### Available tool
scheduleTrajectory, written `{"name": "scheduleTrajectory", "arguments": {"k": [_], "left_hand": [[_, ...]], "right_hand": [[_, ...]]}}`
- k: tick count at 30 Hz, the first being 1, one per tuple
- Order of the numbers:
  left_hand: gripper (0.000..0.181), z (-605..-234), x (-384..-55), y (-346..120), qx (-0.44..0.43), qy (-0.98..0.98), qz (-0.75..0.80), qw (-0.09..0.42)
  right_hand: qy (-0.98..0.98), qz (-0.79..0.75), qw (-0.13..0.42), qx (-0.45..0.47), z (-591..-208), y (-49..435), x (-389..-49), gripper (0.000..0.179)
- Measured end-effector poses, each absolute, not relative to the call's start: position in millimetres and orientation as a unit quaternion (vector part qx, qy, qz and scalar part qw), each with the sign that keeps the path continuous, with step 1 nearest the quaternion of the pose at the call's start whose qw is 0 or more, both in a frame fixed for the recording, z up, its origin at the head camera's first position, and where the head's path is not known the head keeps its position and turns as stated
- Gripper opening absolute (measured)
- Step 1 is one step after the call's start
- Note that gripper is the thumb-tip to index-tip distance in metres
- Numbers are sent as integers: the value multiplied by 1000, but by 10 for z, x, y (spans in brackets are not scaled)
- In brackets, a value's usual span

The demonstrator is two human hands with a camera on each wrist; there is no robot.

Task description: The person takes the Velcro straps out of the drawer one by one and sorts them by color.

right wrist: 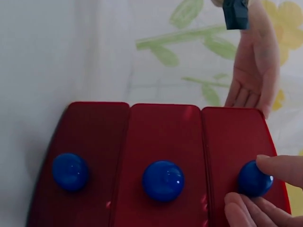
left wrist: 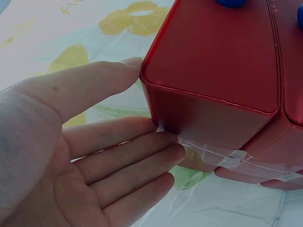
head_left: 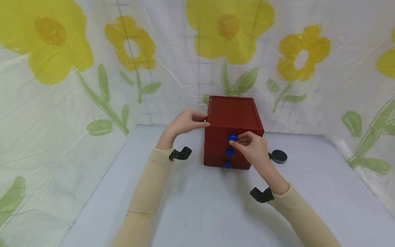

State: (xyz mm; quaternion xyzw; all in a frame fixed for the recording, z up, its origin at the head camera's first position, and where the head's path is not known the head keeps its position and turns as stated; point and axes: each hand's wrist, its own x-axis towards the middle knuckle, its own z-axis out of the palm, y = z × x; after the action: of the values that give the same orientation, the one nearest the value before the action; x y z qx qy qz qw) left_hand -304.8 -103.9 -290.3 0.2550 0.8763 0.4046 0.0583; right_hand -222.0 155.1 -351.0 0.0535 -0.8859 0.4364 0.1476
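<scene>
A red three-drawer box (head_left: 232, 115) stands toward the back of the table, a round blue knob on each drawer front. The thumb and fingers of my right hand (head_left: 254, 149) pinch the top drawer's knob (right wrist: 253, 179). Below it are the middle knob (right wrist: 163, 180) and the bottom knob (right wrist: 70, 171), both untouched. My left hand (head_left: 188, 121) is at the box's upper left edge. In the left wrist view its thumb meets the front corner of the top drawer (left wrist: 213, 56), while the extended fingers lie against the side. All three drawers look closed.
A black round object (head_left: 279, 156) lies on the table (head_left: 200, 209) to the right of the box. Clear tape (left wrist: 232, 158) runs along the box's side. Behind the table hangs a white flowered curtain (head_left: 172, 85).
</scene>
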Motion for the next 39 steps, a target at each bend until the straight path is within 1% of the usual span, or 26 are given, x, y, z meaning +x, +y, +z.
{"name": "scheduleTrajectory", "arguments": {"k": [11,16,23,29,39], "left_hand": [[59,-2913,-3014,-1034,250,875,410,58],[60,-2917,-3018,-1037,249,875,411,60],[60,-2932,-3030,-1019,251,877,407,49],[59,-2947,-3022,-1003,258,879,399,34],[59,-2977,-3021,-1009,267,881,389,21]], "right_hand": [[-863,456,202,84,-3646,1612,-2138,39],[-866,446,212,84,-3727,1669,-2074,42],[-878,425,201,84,-3923,1688,-2040,45],[-884,424,180,80,-4073,1642,-2062,43],[-885,427,166,82,-4186,1524,-2162,41]]}}
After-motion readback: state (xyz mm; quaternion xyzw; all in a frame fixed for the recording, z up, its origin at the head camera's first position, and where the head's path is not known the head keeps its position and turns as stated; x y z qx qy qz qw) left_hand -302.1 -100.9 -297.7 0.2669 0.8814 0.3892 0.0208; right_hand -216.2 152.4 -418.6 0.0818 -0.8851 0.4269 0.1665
